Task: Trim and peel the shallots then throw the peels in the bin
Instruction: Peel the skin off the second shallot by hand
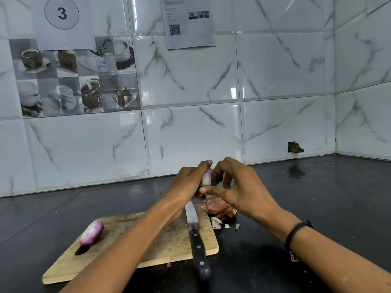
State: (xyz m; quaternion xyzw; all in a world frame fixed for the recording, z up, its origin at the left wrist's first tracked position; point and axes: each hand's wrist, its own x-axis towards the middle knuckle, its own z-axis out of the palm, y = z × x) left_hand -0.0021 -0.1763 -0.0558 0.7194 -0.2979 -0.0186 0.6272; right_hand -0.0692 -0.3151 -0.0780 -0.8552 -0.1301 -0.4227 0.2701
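Both hands are working above the counter, touching each other around the held shallot (206, 177). Left hand (188, 182) is gripping it, fingers curled over the top. Right hand (237, 187) is pinching at its right side, thumb lying across the bottom, fingers curled onto the skin. The exposed part is showing pale white-pink, so I'm reading this as mid-peel. The far side is hiding behind fingers, so I can't confirm how much skin is left.

Just below the hands, peels (219, 208) are piling up: a reddish papery heap plus white scraps, partly on the far right corner of the cutting board (165, 240), partly on the black counter (296, 208). Knife (197, 240) is lying below the left hand, blade pointing toward the hands, handle overhanging the near board edge. Nobody is holding it. Well left of the left hand and nearer me, the peeled shallot (92, 232) is sitting on the board by the handle slot.

Judgement: trimming is looking done on this one and peeling is in progress. Next move is calling for stripping the last skin, setting the bulb on the board, then gathering the heap. The bin isn't in view, so the carry direction is unknown.
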